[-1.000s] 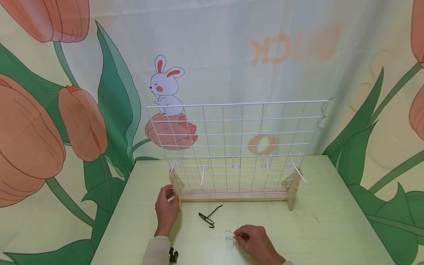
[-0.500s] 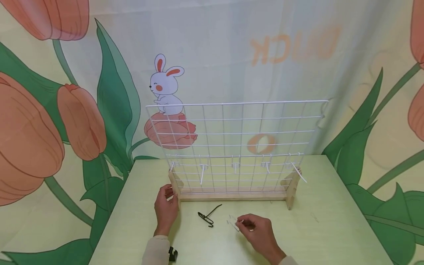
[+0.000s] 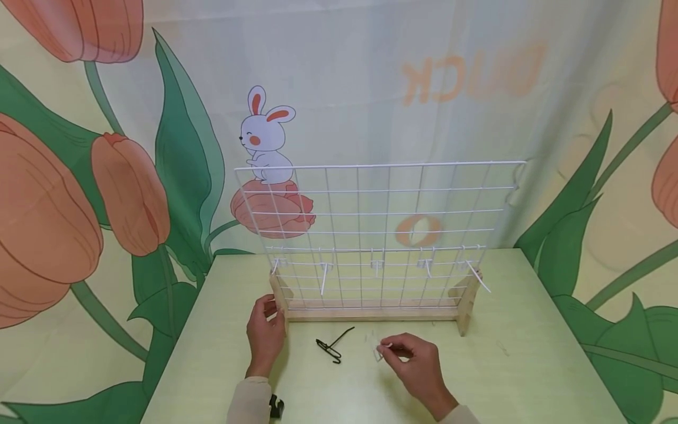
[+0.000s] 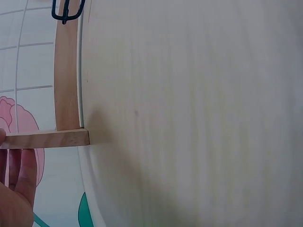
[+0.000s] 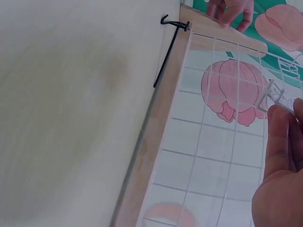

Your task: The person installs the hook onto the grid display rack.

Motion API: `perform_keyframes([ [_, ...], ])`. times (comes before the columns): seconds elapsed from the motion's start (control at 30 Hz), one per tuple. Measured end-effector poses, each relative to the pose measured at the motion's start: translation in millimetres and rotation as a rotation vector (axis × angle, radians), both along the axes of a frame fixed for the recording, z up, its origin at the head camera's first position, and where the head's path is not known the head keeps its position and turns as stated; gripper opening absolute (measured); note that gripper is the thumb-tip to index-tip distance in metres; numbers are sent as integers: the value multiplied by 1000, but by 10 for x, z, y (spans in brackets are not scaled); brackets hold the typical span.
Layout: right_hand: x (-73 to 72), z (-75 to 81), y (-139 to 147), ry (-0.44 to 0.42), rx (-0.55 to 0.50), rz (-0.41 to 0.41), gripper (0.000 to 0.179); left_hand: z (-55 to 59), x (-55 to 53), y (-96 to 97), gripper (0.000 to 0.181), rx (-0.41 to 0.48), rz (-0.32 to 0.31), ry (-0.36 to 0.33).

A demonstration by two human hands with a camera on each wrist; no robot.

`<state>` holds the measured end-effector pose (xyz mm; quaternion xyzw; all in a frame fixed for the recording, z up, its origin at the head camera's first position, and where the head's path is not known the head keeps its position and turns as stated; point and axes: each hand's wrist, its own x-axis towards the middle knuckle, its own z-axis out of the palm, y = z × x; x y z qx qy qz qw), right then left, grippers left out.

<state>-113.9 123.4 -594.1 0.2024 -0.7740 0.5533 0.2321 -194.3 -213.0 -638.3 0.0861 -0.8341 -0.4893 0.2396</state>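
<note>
A white wire grid panel (image 3: 371,166) stands upright in a wooden base (image 3: 371,320). My left hand (image 3: 265,338) grips the base's left end piece (image 4: 57,139), thumb on one face and fingers on the other in the left wrist view. Between thumb and fingertips, my right hand (image 3: 418,365) pinches a white wire hook (image 5: 274,93), held above the table in front of the panel. Part of that hook is hidden by the fingers. A black wire hook (image 3: 331,348) lies on the table between my hands, just in front of the base.
Several white hooks, such as the one at the right end (image 3: 478,277), hang in a row across the panel's lower part. The pale table (image 3: 519,377) reaches back to a curtain (image 3: 339,88) printed with tulips and a rabbit. A small black object (image 3: 276,406) sits by my left sleeve.
My right hand has moved forward and slightly right with the white hook, and the hook has turned so its prongs point up toward the panel. The left hand stays on the base.
</note>
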Motion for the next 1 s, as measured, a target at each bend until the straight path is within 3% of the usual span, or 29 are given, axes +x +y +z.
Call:
perform_keyframes([
  [0.33, -69, 222, 100, 64, -49, -13, 19, 6, 4, -8, 38, 0, 1, -26],
  [0.63, -170, 589, 185, 230, -10, -96, 25, 8, 17, 5, 38, 19, -4, -31],
  [1.0, -281, 970, 275, 302, -9, -161, 28, -4, 2, -2, 36, 3, -4, -19],
])
